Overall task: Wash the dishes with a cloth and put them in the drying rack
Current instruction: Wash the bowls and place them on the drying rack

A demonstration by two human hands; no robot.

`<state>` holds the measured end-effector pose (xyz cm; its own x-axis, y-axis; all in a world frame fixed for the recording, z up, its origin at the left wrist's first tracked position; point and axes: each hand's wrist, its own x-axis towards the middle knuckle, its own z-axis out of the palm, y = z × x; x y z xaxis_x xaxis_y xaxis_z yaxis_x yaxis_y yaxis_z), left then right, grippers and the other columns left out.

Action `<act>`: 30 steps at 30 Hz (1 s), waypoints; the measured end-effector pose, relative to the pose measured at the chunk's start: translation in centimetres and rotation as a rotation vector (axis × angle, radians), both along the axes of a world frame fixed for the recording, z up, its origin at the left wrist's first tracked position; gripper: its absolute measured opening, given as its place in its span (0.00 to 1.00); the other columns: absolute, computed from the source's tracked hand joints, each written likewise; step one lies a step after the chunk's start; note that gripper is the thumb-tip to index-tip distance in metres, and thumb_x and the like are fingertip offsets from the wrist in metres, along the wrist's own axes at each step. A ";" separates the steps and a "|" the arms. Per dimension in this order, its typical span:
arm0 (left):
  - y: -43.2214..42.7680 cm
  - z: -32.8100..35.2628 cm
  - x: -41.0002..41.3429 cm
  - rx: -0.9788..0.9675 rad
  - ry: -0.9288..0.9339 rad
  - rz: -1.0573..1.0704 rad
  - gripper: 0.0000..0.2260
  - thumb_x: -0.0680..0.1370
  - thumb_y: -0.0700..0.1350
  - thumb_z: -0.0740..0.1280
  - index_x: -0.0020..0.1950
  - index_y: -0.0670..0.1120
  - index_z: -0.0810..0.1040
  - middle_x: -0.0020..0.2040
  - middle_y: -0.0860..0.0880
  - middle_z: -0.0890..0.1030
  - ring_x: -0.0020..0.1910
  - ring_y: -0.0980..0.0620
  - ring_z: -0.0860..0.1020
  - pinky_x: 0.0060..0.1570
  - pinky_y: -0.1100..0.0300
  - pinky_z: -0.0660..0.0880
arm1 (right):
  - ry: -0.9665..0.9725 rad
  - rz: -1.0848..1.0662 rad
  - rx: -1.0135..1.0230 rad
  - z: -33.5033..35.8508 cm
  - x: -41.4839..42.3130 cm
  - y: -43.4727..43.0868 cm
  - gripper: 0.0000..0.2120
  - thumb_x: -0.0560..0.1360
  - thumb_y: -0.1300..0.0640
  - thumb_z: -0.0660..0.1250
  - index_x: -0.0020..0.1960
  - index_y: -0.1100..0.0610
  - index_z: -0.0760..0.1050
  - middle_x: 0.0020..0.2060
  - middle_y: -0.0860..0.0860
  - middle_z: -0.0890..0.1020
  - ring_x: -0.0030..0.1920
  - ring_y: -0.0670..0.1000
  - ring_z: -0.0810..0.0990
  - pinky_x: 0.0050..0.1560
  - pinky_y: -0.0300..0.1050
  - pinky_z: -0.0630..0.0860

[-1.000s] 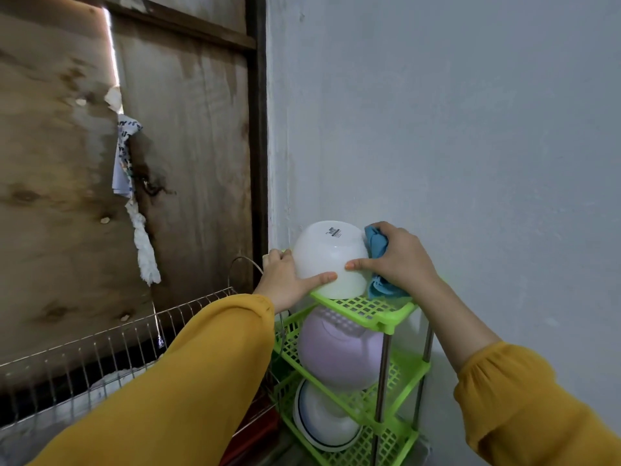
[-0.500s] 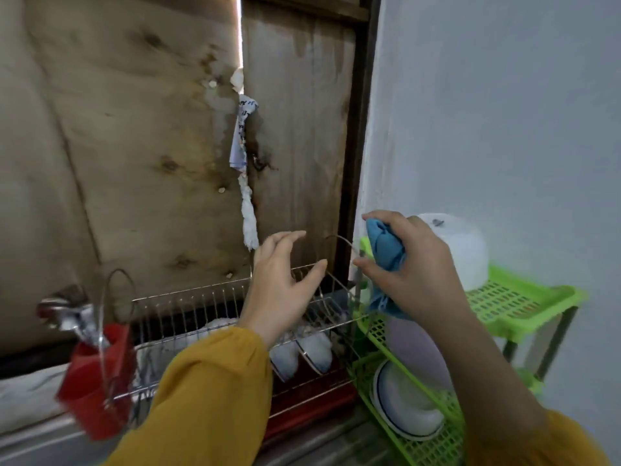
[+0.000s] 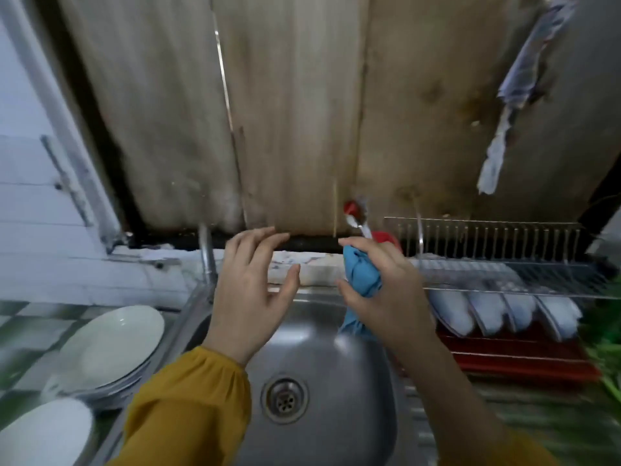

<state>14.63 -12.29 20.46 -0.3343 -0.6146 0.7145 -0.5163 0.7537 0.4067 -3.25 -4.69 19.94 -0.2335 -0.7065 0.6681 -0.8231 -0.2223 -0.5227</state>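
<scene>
The grip of our right hand (image 3: 386,297) is clamped on the bunched blue cloth (image 3: 361,274) over the steel sink (image 3: 319,351); that of our left hand (image 3: 248,297) is apart and empty. The white plates (image 3: 111,341) sit stacked at lower left of the frame, the wire drying rack (image 3: 487,230) at right. We judge the plates stiff, breakable and slick when wet, best lifted by the rim, top one first.

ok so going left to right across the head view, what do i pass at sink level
stack of white plates → tap → left hand → right hand gripping the blue cloth → wire drying rack
</scene>
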 end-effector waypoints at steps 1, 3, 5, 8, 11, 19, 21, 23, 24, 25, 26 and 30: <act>-0.5 -0.6 2.2 0.007 -0.021 0.033 0.19 0.77 0.53 0.63 0.62 0.42 0.77 0.61 0.45 0.77 0.63 0.46 0.71 0.66 0.61 0.63 | -0.004 0.031 0.009 -0.6 1.9 -1.0 0.25 0.67 0.59 0.77 0.63 0.48 0.76 0.49 0.45 0.76 0.47 0.42 0.74 0.47 0.26 0.69; -1.5 -2.1 7.0 0.020 -0.072 0.110 0.19 0.77 0.52 0.62 0.62 0.42 0.78 0.61 0.45 0.78 0.62 0.44 0.72 0.65 0.54 0.66 | -0.020 0.108 0.028 -2.1 6.2 -3.3 0.26 0.67 0.60 0.77 0.63 0.50 0.76 0.49 0.46 0.76 0.47 0.41 0.74 0.49 0.25 0.69; -2.3 -3.8 11.4 0.022 -0.119 0.176 0.18 0.77 0.51 0.62 0.61 0.43 0.78 0.60 0.45 0.79 0.63 0.43 0.72 0.66 0.50 0.67 | -0.034 0.181 0.042 -3.4 10.1 -5.2 0.26 0.67 0.62 0.77 0.63 0.51 0.76 0.50 0.47 0.77 0.47 0.41 0.74 0.49 0.24 0.69; -3.9 -6.9 17.4 0.053 -0.193 0.277 0.18 0.76 0.51 0.61 0.61 0.43 0.79 0.59 0.45 0.80 0.63 0.43 0.73 0.66 0.49 0.68 | -0.075 0.302 0.124 -5.5 15.8 -7.7 0.28 0.66 0.65 0.74 0.63 0.48 0.76 0.52 0.45 0.77 0.47 0.43 0.76 0.47 0.28 0.72; -5.4 -10.0 22.5 0.158 -0.272 0.363 0.19 0.77 0.51 0.59 0.60 0.43 0.80 0.59 0.44 0.81 0.62 0.39 0.76 0.64 0.46 0.71 | -0.080 0.395 0.257 -7.0 20.7 -10.1 0.30 0.66 0.65 0.72 0.65 0.44 0.75 0.54 0.43 0.76 0.47 0.42 0.75 0.43 0.29 0.71; -8.5 -17.8 32.2 0.398 -0.453 0.382 0.16 0.72 0.41 0.71 0.59 0.42 0.81 0.55 0.42 0.82 0.56 0.37 0.79 0.56 0.44 0.78 | 0.143 0.662 0.596 -10.9 31.7 -16.8 0.32 0.66 0.61 0.71 0.67 0.40 0.73 0.63 0.41 0.75 0.61 0.46 0.75 0.60 0.47 0.74; -8.6 -19.5 33.8 0.487 -0.530 0.343 0.18 0.73 0.42 0.72 0.62 0.43 0.79 0.59 0.43 0.81 0.59 0.38 0.77 0.60 0.49 0.74 | 0.237 0.737 0.664 -12.5 33.9 -18.3 0.29 0.68 0.60 0.71 0.66 0.41 0.74 0.63 0.41 0.75 0.60 0.47 0.76 0.60 0.49 0.75; -8.4 -21.1 35.0 0.600 -0.627 0.307 0.21 0.77 0.48 0.68 0.70 0.46 0.73 0.68 0.46 0.75 0.67 0.42 0.71 0.68 0.53 0.67 | 0.380 0.782 0.709 -14.2 35.9 -19.7 0.28 0.68 0.59 0.72 0.66 0.40 0.73 0.64 0.41 0.74 0.60 0.49 0.76 0.56 0.48 0.76; -8.3 -21.9 35.5 0.665 -0.691 0.298 0.22 0.79 0.51 0.65 0.73 0.48 0.70 0.72 0.48 0.71 0.71 0.45 0.67 0.71 0.55 0.62 | 0.463 0.798 0.734 -15.0 36.7 -20.3 0.28 0.69 0.59 0.71 0.66 0.40 0.73 0.64 0.41 0.74 0.60 0.50 0.76 0.54 0.46 0.75; -8.2 -22.6 36.0 0.735 -0.765 0.288 0.24 0.80 0.54 0.63 0.75 0.49 0.67 0.75 0.49 0.67 0.74 0.47 0.63 0.73 0.56 0.58 | 0.545 0.819 0.764 -15.7 37.4 -20.8 0.28 0.69 0.59 0.71 0.66 0.40 0.73 0.65 0.41 0.74 0.60 0.51 0.76 0.52 0.45 0.74; -8.0 -23.2 36.4 0.802 -0.818 0.271 0.26 0.80 0.56 0.62 0.76 0.50 0.65 0.76 0.50 0.65 0.75 0.48 0.60 0.74 0.57 0.56 | 0.626 0.849 0.795 -16.4 38.1 -21.3 0.29 0.70 0.60 0.70 0.67 0.40 0.72 0.65 0.42 0.73 0.60 0.51 0.75 0.50 0.45 0.72; -6.9 -24.9 38.3 0.937 -0.907 0.217 0.30 0.79 0.59 0.63 0.78 0.50 0.62 0.79 0.49 0.60 0.78 0.49 0.55 0.75 0.55 0.52 | 0.897 0.924 0.870 -19.0 39.7 -22.3 0.28 0.71 0.61 0.68 0.68 0.41 0.72 0.68 0.46 0.71 0.63 0.54 0.74 0.50 0.47 0.73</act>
<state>52.95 -19.20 -4.48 -0.2985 -0.8513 -0.4315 -0.9535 0.2463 0.1736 36.45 -27.01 0.99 0.7240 -0.6046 -0.3319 -0.6784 -0.7112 -0.1843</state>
